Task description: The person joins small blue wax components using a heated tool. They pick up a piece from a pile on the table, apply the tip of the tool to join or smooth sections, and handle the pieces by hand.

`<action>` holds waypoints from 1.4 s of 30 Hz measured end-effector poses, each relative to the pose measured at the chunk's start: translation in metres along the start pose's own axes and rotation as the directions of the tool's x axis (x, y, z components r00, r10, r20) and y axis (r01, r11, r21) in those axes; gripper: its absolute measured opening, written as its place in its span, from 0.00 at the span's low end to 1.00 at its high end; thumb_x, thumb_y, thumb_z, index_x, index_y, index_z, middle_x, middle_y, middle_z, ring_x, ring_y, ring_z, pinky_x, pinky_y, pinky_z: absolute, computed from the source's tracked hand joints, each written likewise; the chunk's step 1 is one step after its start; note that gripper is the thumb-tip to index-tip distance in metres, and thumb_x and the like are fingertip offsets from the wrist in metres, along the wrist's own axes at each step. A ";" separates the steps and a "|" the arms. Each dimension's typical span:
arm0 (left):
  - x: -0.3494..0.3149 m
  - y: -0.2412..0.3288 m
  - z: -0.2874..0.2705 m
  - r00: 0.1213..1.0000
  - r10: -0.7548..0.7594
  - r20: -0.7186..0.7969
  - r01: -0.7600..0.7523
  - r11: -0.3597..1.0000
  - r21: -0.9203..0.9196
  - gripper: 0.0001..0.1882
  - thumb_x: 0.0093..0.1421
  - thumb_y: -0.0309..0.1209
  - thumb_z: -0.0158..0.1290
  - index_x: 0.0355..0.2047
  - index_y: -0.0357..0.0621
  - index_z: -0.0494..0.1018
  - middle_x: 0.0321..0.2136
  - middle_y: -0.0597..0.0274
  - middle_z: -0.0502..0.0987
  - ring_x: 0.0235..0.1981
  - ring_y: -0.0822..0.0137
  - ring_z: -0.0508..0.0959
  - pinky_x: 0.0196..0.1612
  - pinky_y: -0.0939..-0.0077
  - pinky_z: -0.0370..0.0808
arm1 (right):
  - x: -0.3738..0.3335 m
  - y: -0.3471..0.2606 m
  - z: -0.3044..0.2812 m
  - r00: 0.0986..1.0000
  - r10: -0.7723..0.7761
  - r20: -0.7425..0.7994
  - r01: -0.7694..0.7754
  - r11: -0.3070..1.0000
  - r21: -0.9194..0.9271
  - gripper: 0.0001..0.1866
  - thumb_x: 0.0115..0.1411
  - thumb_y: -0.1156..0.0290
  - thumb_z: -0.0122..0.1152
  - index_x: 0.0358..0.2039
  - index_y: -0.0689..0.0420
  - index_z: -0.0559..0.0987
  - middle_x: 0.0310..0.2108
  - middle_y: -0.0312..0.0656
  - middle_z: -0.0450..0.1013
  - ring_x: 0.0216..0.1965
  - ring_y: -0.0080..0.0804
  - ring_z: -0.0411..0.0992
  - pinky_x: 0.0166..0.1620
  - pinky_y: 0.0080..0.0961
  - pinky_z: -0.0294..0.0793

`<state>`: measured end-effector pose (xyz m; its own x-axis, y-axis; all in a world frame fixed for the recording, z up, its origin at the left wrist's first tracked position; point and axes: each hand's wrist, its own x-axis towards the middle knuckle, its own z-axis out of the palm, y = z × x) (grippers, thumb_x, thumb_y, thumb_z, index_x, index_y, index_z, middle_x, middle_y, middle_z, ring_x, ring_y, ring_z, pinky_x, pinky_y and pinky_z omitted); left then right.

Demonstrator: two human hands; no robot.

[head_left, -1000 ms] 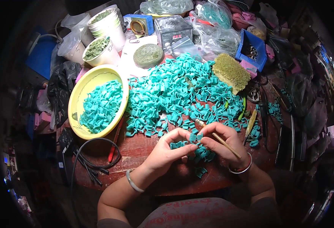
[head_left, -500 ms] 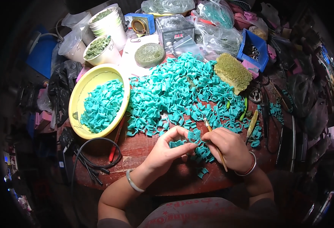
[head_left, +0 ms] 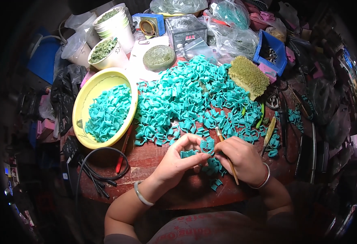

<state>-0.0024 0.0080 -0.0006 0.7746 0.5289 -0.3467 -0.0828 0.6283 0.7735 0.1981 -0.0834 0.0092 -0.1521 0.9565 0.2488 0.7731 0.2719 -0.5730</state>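
Between the thumb and fingers of my left hand (head_left: pixel 183 156) is a small teal ring-shaped piece (head_left: pixel 207 145) with a ridged top. More teal bits (head_left: pixel 188 153) show inside the curl of that hand; I cannot tell whether they are held. My right hand (head_left: pixel 241 159) is closed around a slim wooden-handled tool (head_left: pixel 233 173) with a metal upper end. The right fingertips meet the ring-shaped piece at its right side. A large heap of similar teal pieces (head_left: pixel 168 103) spreads over the table beyond my hands, and a few lie beneath them.
A yellow bowl (head_left: pixel 77 118) of teal pieces tilts at the left. A black cable (head_left: pixel 101 148) and red-handled tool (head_left: pixel 123 152) lie below it. White tubs (head_left: pixel 119 61), a grey control box (head_left: pixel 186 30), a blue bin (head_left: pixel 282 67) and a green sponge-like block (head_left: pixel 249 77) stand behind.
My right hand and the wooden-handled tool have shifted slightly left, closer to the ring-shaped piece. My left hand stays nearly where it was.
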 end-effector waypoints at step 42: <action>0.002 0.004 -0.005 0.996 -0.065 -0.058 0.064 0.998 -0.004 0.09 0.59 0.25 0.61 0.35 0.46 0.71 0.29 0.71 0.74 0.25 0.80 0.74 0.25 0.87 0.65 | 0.001 -0.006 0.001 0.944 0.212 -0.254 -0.163 0.966 0.202 0.12 0.49 0.81 0.65 0.33 0.59 0.73 0.26 0.42 0.72 0.23 0.35 0.72 0.28 0.29 0.70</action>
<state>-0.0041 0.0143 -0.0003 0.7404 0.5197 -0.4263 -0.0355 0.6636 0.7472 0.1928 -0.0838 0.0117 0.1767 0.9338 0.3112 0.6471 0.1280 -0.7516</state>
